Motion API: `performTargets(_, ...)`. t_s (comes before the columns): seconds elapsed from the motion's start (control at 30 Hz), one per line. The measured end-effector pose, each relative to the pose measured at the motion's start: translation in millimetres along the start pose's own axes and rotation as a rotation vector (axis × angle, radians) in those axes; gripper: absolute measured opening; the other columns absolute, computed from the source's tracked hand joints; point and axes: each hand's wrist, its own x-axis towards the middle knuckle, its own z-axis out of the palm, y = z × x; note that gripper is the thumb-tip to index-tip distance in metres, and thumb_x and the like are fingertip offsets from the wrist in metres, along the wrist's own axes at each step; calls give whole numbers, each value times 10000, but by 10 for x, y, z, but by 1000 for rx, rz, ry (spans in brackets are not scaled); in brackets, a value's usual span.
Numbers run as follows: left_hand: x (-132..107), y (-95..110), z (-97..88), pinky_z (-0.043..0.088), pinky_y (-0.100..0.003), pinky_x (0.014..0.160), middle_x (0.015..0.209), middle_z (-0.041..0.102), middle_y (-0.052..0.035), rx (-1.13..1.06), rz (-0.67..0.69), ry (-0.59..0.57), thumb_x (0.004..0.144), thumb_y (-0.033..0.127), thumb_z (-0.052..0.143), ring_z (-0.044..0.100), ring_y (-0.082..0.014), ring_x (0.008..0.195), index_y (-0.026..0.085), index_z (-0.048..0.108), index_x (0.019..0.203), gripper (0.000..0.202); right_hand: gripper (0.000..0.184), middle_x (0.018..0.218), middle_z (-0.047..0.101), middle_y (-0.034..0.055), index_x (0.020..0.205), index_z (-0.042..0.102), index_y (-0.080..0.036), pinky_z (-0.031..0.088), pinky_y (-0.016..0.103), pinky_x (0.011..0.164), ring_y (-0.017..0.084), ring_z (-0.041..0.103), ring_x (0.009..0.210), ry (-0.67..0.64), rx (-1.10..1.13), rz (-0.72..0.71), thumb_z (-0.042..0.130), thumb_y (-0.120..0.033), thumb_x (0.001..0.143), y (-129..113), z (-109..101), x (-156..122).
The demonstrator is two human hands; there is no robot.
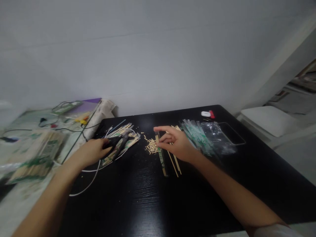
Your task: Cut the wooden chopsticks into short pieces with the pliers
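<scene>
My left hand (95,152) is closed around the black handles of a pair of pliers (120,144). The pliers' head points right, over a pile of wrapped chopsticks (132,141). My right hand (176,143) has its index finger stretched out and its thumb apart from it, the other fingers curled. Its fingertips are at a single chopstick packet (161,161) with a clear and green wrapper, lying lengthwise on the table. Bare chopsticks (175,164) lie partly hidden under this hand. Just left of the fingertips is a heap of short cut wooden pieces (151,146).
Green-printed empty wrappers (198,135) and a phone-shaped dark object (230,133) lie right on the black table (143,204). A white case (205,114) is behind them. A white cable (90,184) loops at left. Bundled chopsticks (37,168) sit on the side surface.
</scene>
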Motion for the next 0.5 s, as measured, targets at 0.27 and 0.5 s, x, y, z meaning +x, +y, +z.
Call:
performTargets(0.27, 150, -193, 503, 511, -388, 779, 1039, 762, -267, 165, -252, -134, 901, 391, 429, 735, -378, 958, 89, 746, 969, 443, 558, 1105, 715, 47, 1314, 644, -260, 627, 337, 877, 172, 724, 878, -34, 89, 36, 823, -291, 787, 70, 22, 1)
performTargets(0.5, 168, -148, 619, 517, -388, 782, 914, 767, -194, 139, -272, -55, 837, 466, 554, 728, -366, 924, 165, 738, 890, 357, 514, 1107, 726, 52, 1215, 672, -243, 637, 342, 861, 178, 734, 869, -27, 127, 82, 860, -294, 739, 78, 58, -4)
